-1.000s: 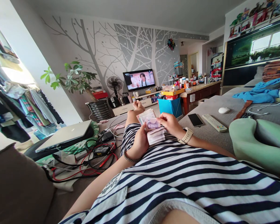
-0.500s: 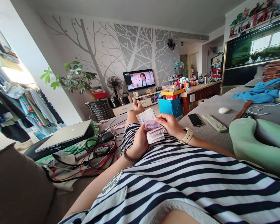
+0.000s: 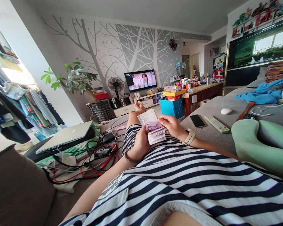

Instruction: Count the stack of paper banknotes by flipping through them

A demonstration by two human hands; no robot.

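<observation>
I lie back in a striped dress with a stack of pink banknotes [image 3: 153,128] over my lap. My left hand [image 3: 141,142] is closed round the stack from the left, thumb on the top note. My right hand [image 3: 171,125], a pale watch on its wrist, pinches the right edge of the top notes with its fingers curled. The far notes [image 3: 147,116] stand up behind the folded ones.
A grey sofa surface [image 3: 214,131] to my right bears a phone [image 3: 197,121], a remote [image 3: 217,123], a white mouse [image 3: 226,111] and a green cushion [image 3: 261,141]. A laptop [image 3: 66,135] and tangled cables [image 3: 94,157] lie to my left. A television [image 3: 140,80] plays ahead.
The top note has slid down and flattened onto the stack under my right fingers. My hands have drifted slightly left; the rest is still.
</observation>
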